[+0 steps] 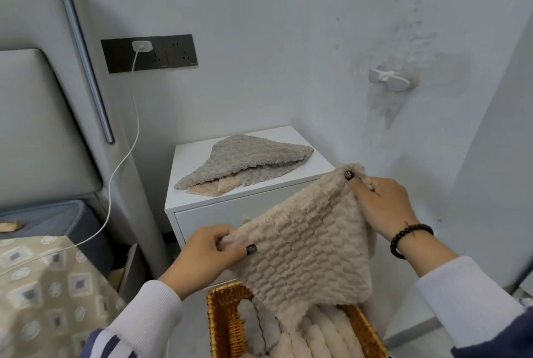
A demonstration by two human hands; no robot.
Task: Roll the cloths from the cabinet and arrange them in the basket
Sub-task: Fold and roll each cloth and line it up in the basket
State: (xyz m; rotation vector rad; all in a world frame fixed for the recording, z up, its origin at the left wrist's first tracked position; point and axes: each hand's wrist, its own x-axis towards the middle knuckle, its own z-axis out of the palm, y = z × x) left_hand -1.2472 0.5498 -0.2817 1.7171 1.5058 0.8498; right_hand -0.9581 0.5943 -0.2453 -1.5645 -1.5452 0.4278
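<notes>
A beige cloth (305,245) with a ribbed, bumpy weave hangs above a golden-brown wicker basket (227,326) holding cream rolls (320,337) and one grey roll (259,326). On the white cabinet (227,202), a grey cloth (245,161) lies over a peach one (207,188) near the front left corner. Dark painted nails, a black bead bracelet (409,238), white cuffs on navy striped sleeves; a black socket panel (150,53) with white charger (142,46) on the pale grey wall; a tan bedspread (49,285) patterned with squares

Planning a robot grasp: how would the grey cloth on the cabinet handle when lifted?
The grey cloth is probably floppy: it lies folded flat on the cabinet, its edges following the surface. Its fluffy pile suggests it is light and not slippery. It likely drags the beige cloth beneath.
</notes>
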